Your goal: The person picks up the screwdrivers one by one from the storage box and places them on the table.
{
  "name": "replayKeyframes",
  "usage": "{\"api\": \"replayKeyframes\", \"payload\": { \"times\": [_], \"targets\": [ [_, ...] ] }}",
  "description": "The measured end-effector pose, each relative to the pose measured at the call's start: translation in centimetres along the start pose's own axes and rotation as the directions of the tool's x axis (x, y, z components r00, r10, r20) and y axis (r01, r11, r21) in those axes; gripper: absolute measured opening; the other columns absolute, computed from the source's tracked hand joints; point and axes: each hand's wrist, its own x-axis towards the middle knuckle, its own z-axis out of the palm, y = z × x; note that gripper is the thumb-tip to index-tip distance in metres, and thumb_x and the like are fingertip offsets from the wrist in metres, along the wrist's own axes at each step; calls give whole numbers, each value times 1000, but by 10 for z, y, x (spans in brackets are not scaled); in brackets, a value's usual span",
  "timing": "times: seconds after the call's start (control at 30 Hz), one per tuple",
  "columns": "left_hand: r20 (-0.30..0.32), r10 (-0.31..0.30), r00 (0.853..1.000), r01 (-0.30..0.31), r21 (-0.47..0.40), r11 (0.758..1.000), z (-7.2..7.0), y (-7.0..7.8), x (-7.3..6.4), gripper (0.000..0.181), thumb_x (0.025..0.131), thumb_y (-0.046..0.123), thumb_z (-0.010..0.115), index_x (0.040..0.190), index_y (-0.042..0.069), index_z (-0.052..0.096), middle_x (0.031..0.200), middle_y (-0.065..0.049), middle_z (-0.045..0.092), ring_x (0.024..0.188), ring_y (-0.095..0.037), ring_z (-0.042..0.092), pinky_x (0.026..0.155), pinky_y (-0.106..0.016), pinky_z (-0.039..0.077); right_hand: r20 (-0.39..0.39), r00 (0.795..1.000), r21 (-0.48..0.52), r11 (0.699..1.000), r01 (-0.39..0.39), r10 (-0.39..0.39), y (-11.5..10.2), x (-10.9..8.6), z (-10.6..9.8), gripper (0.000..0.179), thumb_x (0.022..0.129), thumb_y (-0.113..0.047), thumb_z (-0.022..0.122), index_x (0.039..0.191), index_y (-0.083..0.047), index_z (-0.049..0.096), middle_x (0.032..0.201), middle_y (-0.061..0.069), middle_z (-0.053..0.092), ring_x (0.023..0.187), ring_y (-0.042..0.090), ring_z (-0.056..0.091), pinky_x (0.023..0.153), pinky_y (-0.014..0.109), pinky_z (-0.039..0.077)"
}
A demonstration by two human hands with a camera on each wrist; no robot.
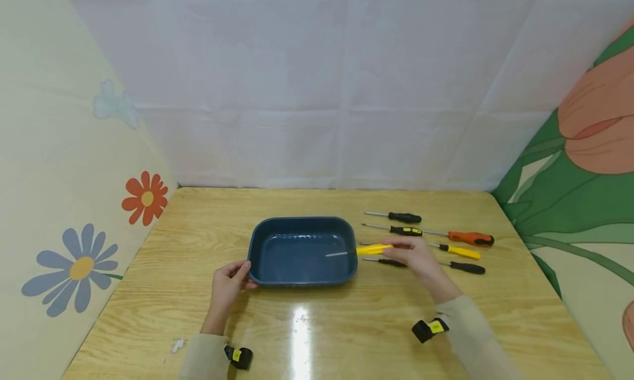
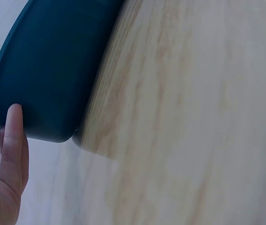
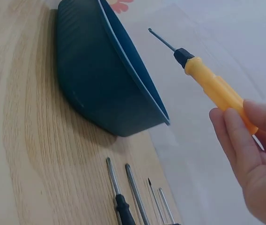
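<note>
A dark blue rectangular basin (image 1: 302,281) stands on the wooden table. My left hand (image 1: 229,284) grips its near left corner, thumb on the rim and fingers against the outer wall (image 2: 48,93). Between the thumb and fingers of my right hand (image 1: 413,256) is the handle end of a yellow screwdriver (image 3: 217,89). Its shaft points left and overlaps the basin's right part in the head view; the right wrist view shows it raised above the rim. Below that hand lie more screwdrivers, among them a black-handled one (image 1: 393,263) partly covered by the fingers.
Right of the basin lie a black screwdriver (image 1: 405,218), a black-and-yellow one (image 1: 406,231), an orange one (image 1: 470,237), a yellow one (image 1: 463,252) and another black one (image 1: 468,268). A small white scrap (image 1: 178,345) is at the table's front left. White cloth (image 1: 317,94) hangs behind.
</note>
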Motion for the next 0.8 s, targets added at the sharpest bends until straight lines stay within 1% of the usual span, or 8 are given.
{"api": "replayKeyframes", "payload": {
  "times": [0.2,0.3,0.47,0.53,0.63,0.7,0.73,0.8],
  "targets": [
    [-1,22,1000,-22,-7,1000,-1,-2,0,28,92,6,53,109,-17,55,71,-13,61,54,-12,59,53,-29,56,-59,997,19,998,-57,58,-2,-8,-13,31,83,0,64,110,13,58,98,5,63,82,11,63,80,28,53],
    [-3,27,1000,-27,-13,1000,-1,-2,0,29,91,6,54,109,-18,54,71,-14,61,54,-12,59,53,-29,56,-65,995,56,996,-69,72,-1,-11,-20,33,83,-1,64,112,13,56,101,5,62,83,10,63,82,28,52],
    [-2,26,1000,-26,-27,999,0,0,0,30,91,5,54,110,-18,54,72,-15,61,53,-12,59,53,-29,56,-64,995,93,994,-64,70,2,-17,-32,19,83,-2,63,101,-7,66,103,2,61,86,9,62,83,27,52],
    [-1,24,1000,-24,-30,999,0,0,-1,30,91,5,54,110,-18,53,72,-15,61,53,-12,58,53,-29,56,-63,996,90,994,-60,66,14,-16,-42,22,84,-3,64,106,-6,65,112,8,58,96,12,59,84,26,51],
    [-2,18,1000,-18,-27,999,0,0,-1,30,91,5,54,110,-18,53,72,-15,61,53,-12,59,53,-29,56,-76,995,88,994,-65,72,21,-19,-52,34,85,-5,63,117,5,57,124,18,47,99,13,58,87,29,50],
    [-3,11,1000,-11,-21,1000,0,-1,0,29,91,5,53,110,-18,54,73,-15,61,54,-12,59,53,-29,56,-64,996,118,991,-58,66,38,-17,-65,40,85,-6,63,120,11,52,127,20,44,100,15,59,87,31,50],
    [-3,9,1000,-9,-17,1000,-1,-1,0,29,92,5,53,110,-17,54,73,-14,61,54,-12,59,54,-29,57,-69,995,130,990,-61,71,36,-20,-66,38,85,-4,63,119,10,54,123,18,47,99,17,60,87,32,50],
    [-4,6,1000,-6,-15,1000,-1,-2,1,28,92,5,53,110,-17,54,73,-14,61,54,-12,59,54,-29,57,-72,995,188,980,-59,73,55,-17,-79,32,83,-5,66,114,2,61,113,7,56,91,14,63,85,32,51]
  ]
}}
